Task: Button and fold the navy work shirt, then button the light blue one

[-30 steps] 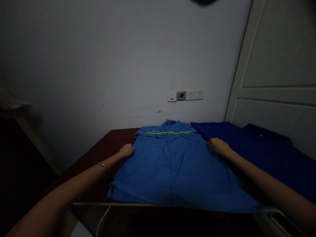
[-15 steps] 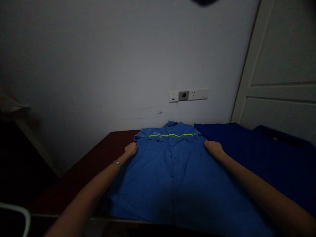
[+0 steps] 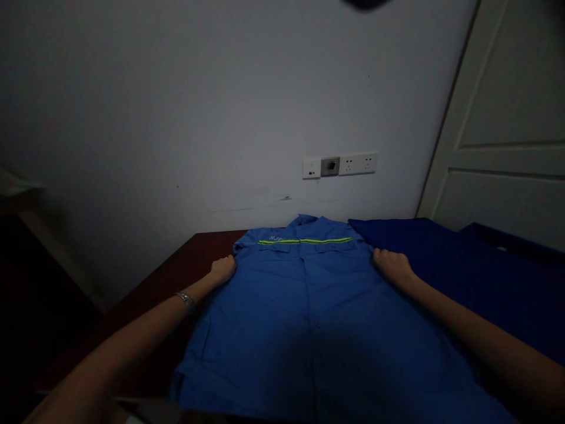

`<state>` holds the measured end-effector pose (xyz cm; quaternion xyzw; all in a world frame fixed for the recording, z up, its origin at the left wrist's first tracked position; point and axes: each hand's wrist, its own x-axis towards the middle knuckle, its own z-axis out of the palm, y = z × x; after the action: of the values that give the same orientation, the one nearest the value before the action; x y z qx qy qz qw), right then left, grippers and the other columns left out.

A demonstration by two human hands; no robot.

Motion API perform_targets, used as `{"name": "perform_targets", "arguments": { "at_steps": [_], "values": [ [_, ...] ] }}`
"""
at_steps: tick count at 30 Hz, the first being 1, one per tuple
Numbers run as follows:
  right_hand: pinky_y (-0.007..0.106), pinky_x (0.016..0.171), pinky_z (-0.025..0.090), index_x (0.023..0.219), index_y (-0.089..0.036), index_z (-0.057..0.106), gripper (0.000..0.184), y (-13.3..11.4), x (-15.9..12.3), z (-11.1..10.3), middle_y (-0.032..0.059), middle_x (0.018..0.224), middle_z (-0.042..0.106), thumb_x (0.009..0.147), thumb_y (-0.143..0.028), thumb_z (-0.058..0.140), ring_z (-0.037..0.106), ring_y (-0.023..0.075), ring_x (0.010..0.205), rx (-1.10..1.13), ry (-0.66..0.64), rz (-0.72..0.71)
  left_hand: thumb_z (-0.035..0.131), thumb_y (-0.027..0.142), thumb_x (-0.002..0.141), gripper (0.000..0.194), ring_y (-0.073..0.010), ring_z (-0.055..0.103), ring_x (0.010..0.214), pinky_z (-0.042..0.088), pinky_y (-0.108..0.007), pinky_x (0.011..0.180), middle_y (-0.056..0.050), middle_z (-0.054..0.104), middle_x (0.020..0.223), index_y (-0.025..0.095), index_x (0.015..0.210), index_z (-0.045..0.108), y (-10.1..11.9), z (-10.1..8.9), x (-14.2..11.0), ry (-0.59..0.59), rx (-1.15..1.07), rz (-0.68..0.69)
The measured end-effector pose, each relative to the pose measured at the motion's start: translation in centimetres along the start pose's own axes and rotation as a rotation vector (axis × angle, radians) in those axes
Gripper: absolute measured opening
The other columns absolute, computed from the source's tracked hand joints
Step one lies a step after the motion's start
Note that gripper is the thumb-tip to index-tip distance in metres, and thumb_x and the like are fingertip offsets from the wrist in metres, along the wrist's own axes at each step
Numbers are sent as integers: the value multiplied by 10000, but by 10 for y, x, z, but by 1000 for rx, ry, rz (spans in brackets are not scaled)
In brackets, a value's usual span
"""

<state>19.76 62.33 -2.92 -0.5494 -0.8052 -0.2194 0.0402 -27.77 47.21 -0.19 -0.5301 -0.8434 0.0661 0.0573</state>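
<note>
A blue work shirt (image 3: 273, 312) lies front side up, its collar toward the wall and its lower part toward me. A yellow-green stripe crosses the chest above two pocket flaps, with white lettering on the left. My left hand (image 3: 223, 269), a metal bracelet on its wrist, is closed on the shirt's left edge just below the sleeve. On the opposite edge, my right hand (image 3: 392, 266) grips the cloth at about the same height. Both sleeves are mostly out of sight. Shadow darkens the lower front of the shirt.
A dark red table (image 3: 176, 277) carries the shirt. Darker blue cloth (image 3: 441, 265) with a collar lies to the right. Behind stands a pale wall with a row of sockets (image 3: 339, 166). A white panelled door (image 3: 507, 141) is at the right.
My hands first came closer together on the shirt's edges, then moved apart again, and the cloth between them is now smoother. The view has shifted, and the shirt's hem sits nearer to me.
</note>
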Motion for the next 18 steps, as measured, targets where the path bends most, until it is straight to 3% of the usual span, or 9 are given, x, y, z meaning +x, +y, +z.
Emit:
{"name": "perform_targets", "arguments": {
  "at_steps": [2, 5, 9, 11, 15, 18],
  "values": [
    [372, 583, 475, 951, -67, 566, 281, -9, -3, -12, 210, 900, 612, 868, -111, 301, 626, 286, 776, 13, 40, -35, 259, 306, 888, 402, -293, 605, 946, 456, -398, 777, -223, 618, 1000, 63, 1044, 538, -3, -1, -4, 5, 7, 12],
    [348, 625, 472, 942, -100, 573, 280, -35, -15, -35, 182, 947, 583, 885, -213, 323, 580, 271, 865, 107, 77, -220, 248, 387, 888, 465, -298, 608, 932, 459, -407, 774, -215, 625, 987, 66, 1049, 543, -9, 1, -15, 20, 43, 55],
    [344, 767, 454, 919, -142, 596, 290, -86, -37, -66, 125, 924, 584, 887, -292, 350, 553, 219, 881, 340, 123, -587, 228, 290, 896, 435, -306, 623, 899, 475, -417, 734, -216, 642, 945, 58, 984, 585, -16, 5, -31, -16, 124, 128],
    [358, 857, 423, 1008, -163, 595, 320, -111, -47, -76, 119, 1015, 582, 890, -340, 356, 540, 213, 951, 479, 116, -714, 228, 220, 891, 407, -304, 630, 886, 482, -419, 717, -213, 650, 920, 57, 968, 593, -19, 5, -37, -26, 150, 159],
    [433, 1016, 285, 1286, -196, 450, 536, -145, -53, -81, 134, 1382, 358, 860, -509, 364, 315, 287, 1265, 638, 27, -782, 282, 159, 871, 341, -280, 636, 877, 488, -401, 722, -205, 653, 917, 73, 978, 594, -22, 3, -46, -38, 177, 202],
    [500, 1050, 178, 1358, -243, 352, 618, -157, -54, -78, 118, 1459, 209, 844, -585, 322, 177, 310, 1327, 697, -117, -792, 312, 137, 849, 317, -279, 641, 854, 489, -400, 715, -194, 658, 906, 87, 947, 610, -28, -1, -49, -63, 212, 278]
  ]
}}
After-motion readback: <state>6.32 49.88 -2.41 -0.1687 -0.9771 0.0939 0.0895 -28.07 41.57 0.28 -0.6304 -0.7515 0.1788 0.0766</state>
